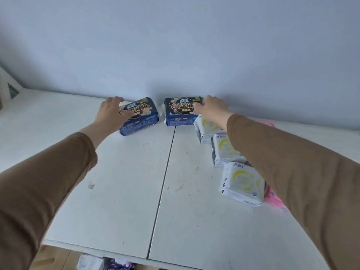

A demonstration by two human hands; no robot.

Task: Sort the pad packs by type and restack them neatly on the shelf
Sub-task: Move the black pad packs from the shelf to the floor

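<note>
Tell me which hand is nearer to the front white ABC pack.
Right. The right hand rests on a dark pack at the wall, behind the front white ABC pack; the left hand is far left.
</note>
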